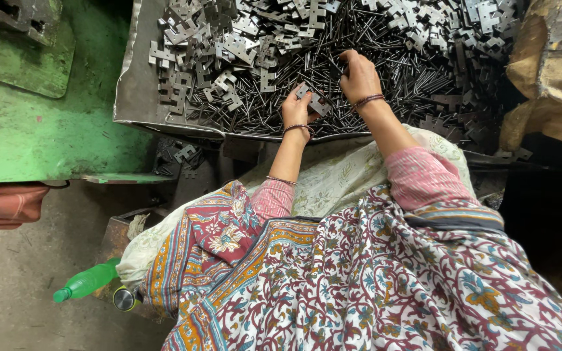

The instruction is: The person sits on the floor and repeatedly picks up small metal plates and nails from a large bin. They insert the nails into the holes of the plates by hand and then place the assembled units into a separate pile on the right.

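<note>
Head view: I see both hands over the metal tray (131,97) full of thin rods (372,123) and flat notched plates (229,45). Left hand (296,109) has its fingers closed on one small notched plate (311,99), held just above the rods near the tray's front edge. Right hand (360,77) sits just beside it, fingertips down in the rod pile — can't tell whether it grips anything. Green bottle (88,281) on the floor, lower left — well apart.
</note>
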